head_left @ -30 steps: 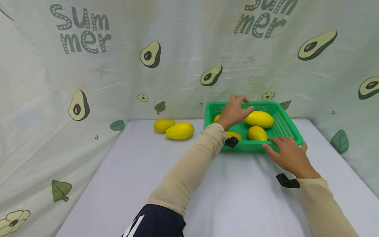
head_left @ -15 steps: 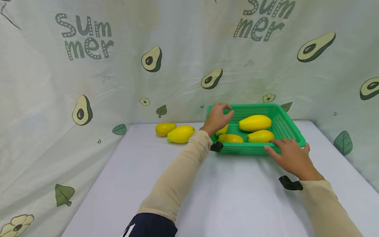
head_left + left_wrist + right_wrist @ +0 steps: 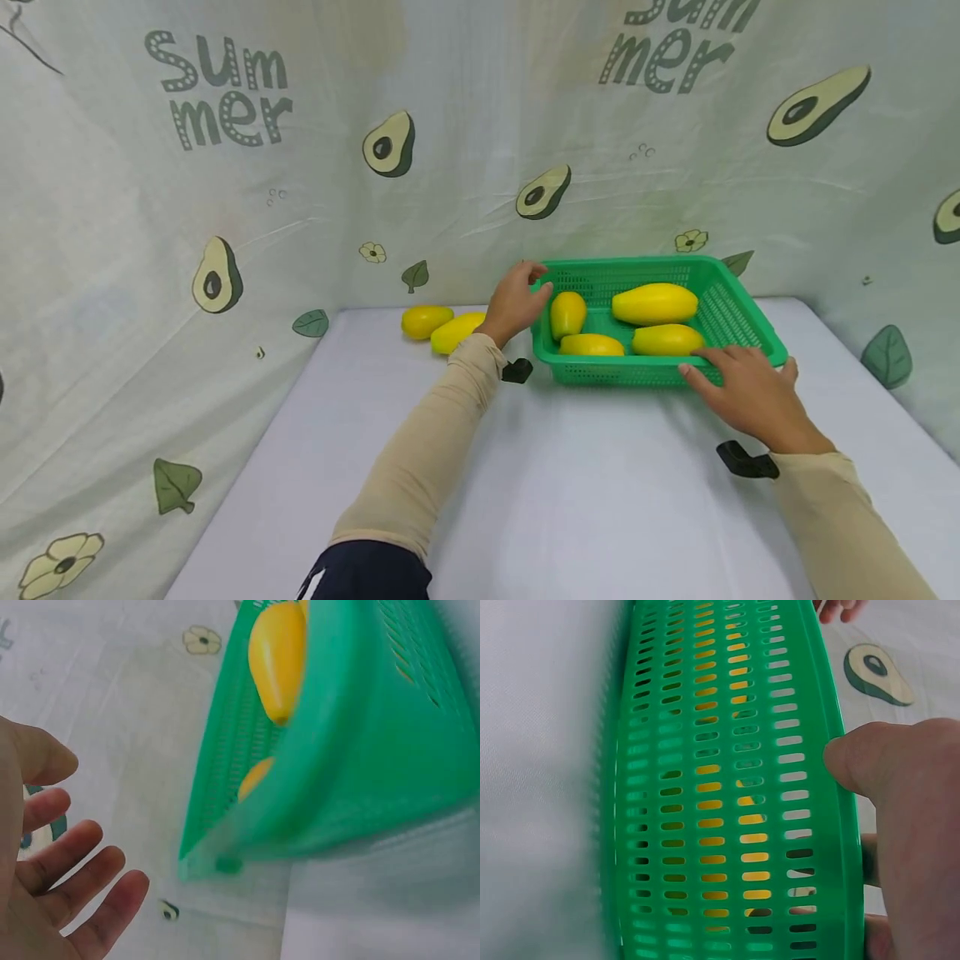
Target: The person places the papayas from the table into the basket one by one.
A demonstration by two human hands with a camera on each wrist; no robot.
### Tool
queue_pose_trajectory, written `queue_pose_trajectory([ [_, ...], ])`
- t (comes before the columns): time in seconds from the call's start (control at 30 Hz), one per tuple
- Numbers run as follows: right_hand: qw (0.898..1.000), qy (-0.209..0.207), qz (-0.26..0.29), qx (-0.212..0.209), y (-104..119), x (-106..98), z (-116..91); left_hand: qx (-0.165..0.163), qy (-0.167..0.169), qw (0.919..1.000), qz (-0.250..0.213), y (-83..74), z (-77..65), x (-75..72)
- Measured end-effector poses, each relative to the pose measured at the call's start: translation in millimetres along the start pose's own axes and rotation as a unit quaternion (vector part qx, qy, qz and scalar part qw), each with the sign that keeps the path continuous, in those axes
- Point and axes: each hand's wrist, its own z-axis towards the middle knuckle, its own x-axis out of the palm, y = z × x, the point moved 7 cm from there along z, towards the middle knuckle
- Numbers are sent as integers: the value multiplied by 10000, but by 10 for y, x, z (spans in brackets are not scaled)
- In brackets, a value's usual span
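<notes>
A green plastic basket (image 3: 637, 371) with slotted walls stands at the back of the table. Inside lie several yellow oblong fruits resembling small papayas, among them a large one (image 3: 655, 304) and an upright one (image 3: 567, 315) by the left wall. My right hand (image 3: 757, 400) holds the basket's front rim near its right corner; in the right wrist view the thumb (image 3: 862, 754) is on the rim and the fingers pass behind it. My left hand (image 3: 516, 302), holding nothing, is just off the basket's left end, its fingers (image 3: 112, 915) loosely bent and apart from the basket.
Two more yellow fruits lie on the white table (image 3: 600, 500) left of the basket: one whole (image 3: 426, 322), the other (image 3: 454, 333) partly covered by my left hand. A printed cloth (image 3: 450, 225) hangs right behind the table and along its sides.
My left hand has moved left from above the basket to beyond its left end, uncovering the fruits there. The front right fruit now lies more sideways. My right hand stays on the rim.
</notes>
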Motion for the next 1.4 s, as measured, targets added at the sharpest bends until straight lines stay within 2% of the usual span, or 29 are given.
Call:
queue_pose_trajectory([
  [0.27,9999,-37,143,-6,24,-25,5,-157,-197,9997,14,358,-42,-186],
  [0.47,9999,3,110,52,27,-14,2,-306,-17,9995,43,602,-124,-302],
  [0.63,9999,6,80,70,25,0,-15,-432,141,9965,697,802,-255,-365],
  [0.73,9999,5,88,77,24,6,-16,-543,218,9911,1198,933,-338,-394],
  [0.87,10000,-19,70,68,22,1,-4,-712,261,9852,1538,1107,-436,-417],
  [1.1,9999,-27,107,88,25,-15,0,-686,193,9834,1666,1221,-553,-424],
  [1.4,9999,-46,75,66,34,-22,5,-756,150,9810,1781,1354,-610,-398],
])
